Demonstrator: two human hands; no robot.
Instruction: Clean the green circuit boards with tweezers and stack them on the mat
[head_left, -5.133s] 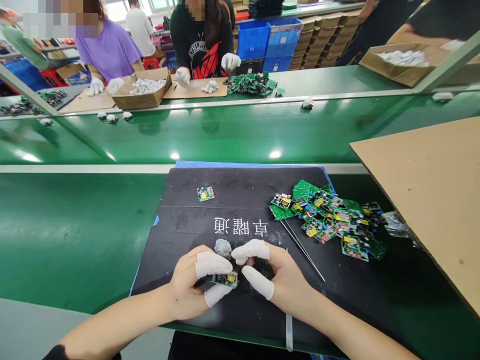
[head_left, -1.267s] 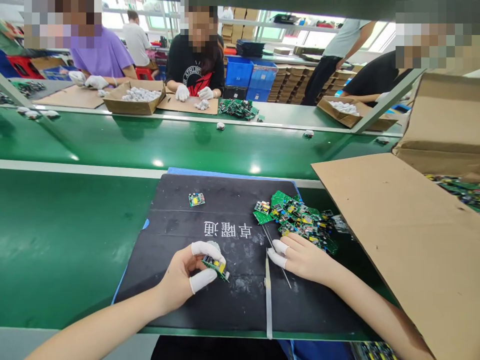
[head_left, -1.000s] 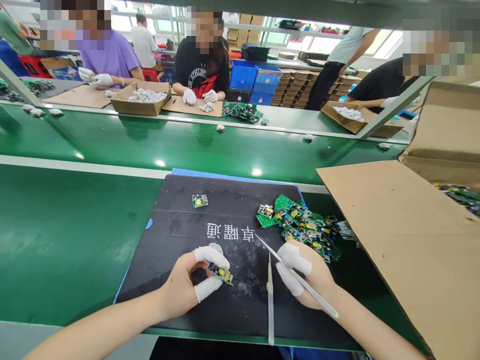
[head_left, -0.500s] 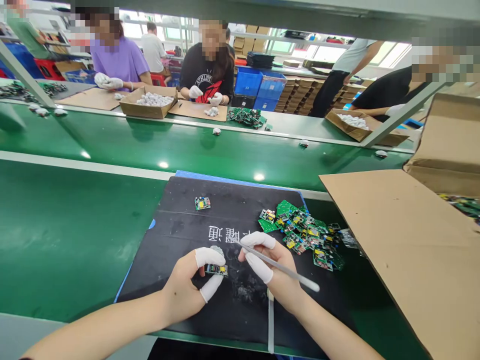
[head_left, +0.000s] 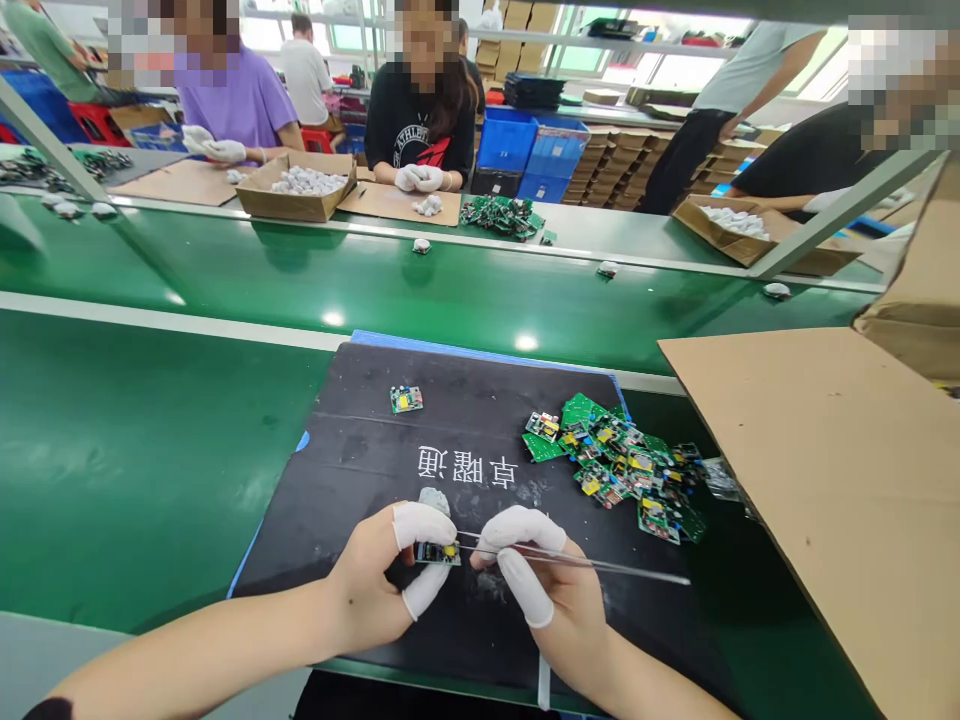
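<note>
Green bench (head_left: 135, 460), black mat (head_left: 480, 420) on it, cardboard sheet (head_left: 825, 480) at right

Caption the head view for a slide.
Left hand pinches a small green circuit board while right hand points thin metal tweezers at it, above a black mat.

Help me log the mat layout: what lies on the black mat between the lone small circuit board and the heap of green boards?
In the head view, bare black mat: nothing lies between the lone board and the heap.
</note>
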